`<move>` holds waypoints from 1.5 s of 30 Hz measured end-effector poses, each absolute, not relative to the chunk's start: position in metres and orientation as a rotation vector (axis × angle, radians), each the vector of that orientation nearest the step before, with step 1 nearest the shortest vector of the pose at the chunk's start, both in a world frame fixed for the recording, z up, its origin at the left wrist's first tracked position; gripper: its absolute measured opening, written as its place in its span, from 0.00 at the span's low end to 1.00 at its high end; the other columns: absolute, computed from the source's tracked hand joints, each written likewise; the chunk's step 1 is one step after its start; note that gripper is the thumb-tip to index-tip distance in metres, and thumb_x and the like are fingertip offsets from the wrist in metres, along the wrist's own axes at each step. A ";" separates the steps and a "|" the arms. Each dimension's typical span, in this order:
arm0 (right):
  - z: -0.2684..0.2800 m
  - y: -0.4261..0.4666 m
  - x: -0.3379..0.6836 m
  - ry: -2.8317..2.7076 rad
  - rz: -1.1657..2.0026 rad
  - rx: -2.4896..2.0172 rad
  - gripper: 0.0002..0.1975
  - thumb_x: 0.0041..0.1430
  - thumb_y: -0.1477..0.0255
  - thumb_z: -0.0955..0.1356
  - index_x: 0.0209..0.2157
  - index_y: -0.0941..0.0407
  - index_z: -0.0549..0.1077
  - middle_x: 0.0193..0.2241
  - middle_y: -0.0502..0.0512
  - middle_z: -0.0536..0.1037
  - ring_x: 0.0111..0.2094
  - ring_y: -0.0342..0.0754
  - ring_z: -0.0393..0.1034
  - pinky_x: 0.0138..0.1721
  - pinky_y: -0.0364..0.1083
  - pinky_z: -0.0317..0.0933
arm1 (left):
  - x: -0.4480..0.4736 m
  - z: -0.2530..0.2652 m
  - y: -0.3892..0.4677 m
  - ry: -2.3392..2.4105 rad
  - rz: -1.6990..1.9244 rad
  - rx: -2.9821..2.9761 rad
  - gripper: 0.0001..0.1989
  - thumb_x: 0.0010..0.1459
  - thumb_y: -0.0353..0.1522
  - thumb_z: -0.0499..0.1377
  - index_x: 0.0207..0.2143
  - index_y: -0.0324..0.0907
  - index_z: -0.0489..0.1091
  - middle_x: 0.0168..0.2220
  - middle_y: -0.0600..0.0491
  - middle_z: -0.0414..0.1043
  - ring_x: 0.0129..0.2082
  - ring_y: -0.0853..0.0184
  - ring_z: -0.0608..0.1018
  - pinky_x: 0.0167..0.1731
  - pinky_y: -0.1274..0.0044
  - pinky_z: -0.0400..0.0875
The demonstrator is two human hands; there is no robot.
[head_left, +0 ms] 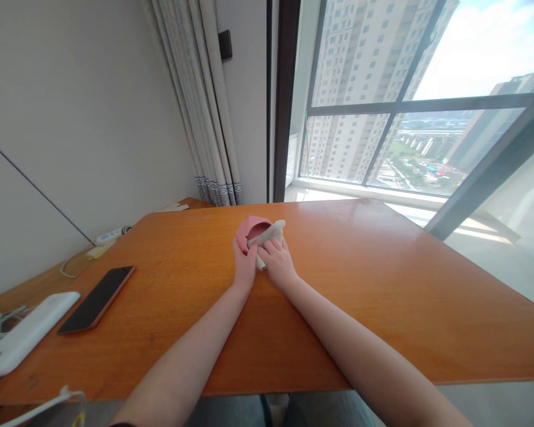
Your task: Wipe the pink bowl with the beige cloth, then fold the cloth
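Note:
A pink faceted hollow container point(248, 225) is tilted above the middle of the wooden table, its dark opening showing; its exact kind is unclear. My left hand point(245, 261) grips its near left side with closed fingers. In my right hand point(279, 262) is a greyish-white cloth point(276, 230), bunched and pressed against the container's rim on the right. A rolled, pale end of what looks like the same cloth hangs down between my hands. Part of the container's near side is hidden behind the cloth and fingers.
The orange-brown table point(365, 296) spreads around my hands. To the left lie a black-screened phone point(98, 299) and a long white plastic device point(29, 332). A power strip point(111, 235) and cables run along the wall. Behind the table are a curtain point(204, 107) and large windows.

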State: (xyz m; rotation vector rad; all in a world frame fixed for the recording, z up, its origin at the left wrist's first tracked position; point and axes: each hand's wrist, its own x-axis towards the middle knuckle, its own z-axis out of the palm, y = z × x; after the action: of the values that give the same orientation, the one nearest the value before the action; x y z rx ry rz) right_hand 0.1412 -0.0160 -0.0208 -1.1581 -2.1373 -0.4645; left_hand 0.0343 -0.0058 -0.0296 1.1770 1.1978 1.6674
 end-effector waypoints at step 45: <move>-0.013 -0.010 0.154 -2.395 -0.322 -1.104 0.08 0.62 0.74 0.61 0.37 0.55 0.71 0.35 0.57 0.70 0.39 0.51 0.57 0.41 0.49 0.52 | 0.003 -0.005 -0.005 1.392 1.540 1.500 0.25 0.55 0.39 0.56 0.54 0.43 0.56 0.53 0.46 0.64 0.54 0.60 0.68 0.52 0.70 0.62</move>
State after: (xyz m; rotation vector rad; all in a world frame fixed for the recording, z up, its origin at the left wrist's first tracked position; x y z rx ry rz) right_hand 0.1540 -0.0097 -0.0129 -1.1042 -2.3953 -0.3221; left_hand 0.0031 -0.0051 -0.0055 1.4998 1.3920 1.5395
